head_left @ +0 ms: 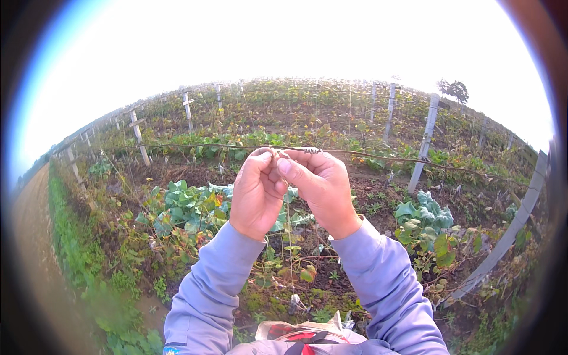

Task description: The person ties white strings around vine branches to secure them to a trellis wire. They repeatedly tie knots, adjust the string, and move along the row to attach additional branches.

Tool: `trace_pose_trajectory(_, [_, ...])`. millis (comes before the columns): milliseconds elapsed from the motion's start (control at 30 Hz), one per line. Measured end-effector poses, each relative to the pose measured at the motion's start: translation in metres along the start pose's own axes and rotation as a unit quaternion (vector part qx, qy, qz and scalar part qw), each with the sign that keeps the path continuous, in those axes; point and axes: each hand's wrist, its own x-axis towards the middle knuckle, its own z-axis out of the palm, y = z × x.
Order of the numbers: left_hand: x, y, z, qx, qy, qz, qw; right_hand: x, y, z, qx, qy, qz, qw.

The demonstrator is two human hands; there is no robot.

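A dark trellis wire (372, 155) runs across the view at the height of my hands, with a small coil of wire (313, 151) wound on it by my right fingers. My left hand (257, 191) pinches a pale twine (289, 230) just under the wire. Thumb and fingertips of my right hand (321, 186) close on the same twine, touching or nearly touching the left fingertips. Where it meets the wire, the twine looks looped or knotted, partly hidden by my fingers. Below, it hangs down to the ground near a whitish scrap (294, 300).
Concrete posts (427, 142) stand in rows, one leaning post (510, 244) close on the right. Leafy cabbage-like plants (177, 204) and vines grow below. An open bag (266, 328) is at my waist. A dirt track (31, 239) runs along the left.
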Motion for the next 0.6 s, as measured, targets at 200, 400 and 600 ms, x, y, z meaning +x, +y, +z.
trace_pose_trajectory(200, [0.001, 0.006, -0.001, 0.038, -0.039, 0.036, 0.998, 0.003, 0.015, 0.005, -0.041, 0.02, -0.047, 0.998])
trace_pose_trajectory(400, [0.006, 0.016, 0.001, 0.079, -0.064, 0.066, 0.993, 0.01, 0.017, 0.005, -0.125, 0.058, -0.064, 0.988])
trace_pose_trajectory(600, [0.01, 0.019, -0.001, 0.115, -0.072, 0.046, 0.99, 0.011, 0.014, 0.004, -0.161, 0.068, -0.069, 0.982])
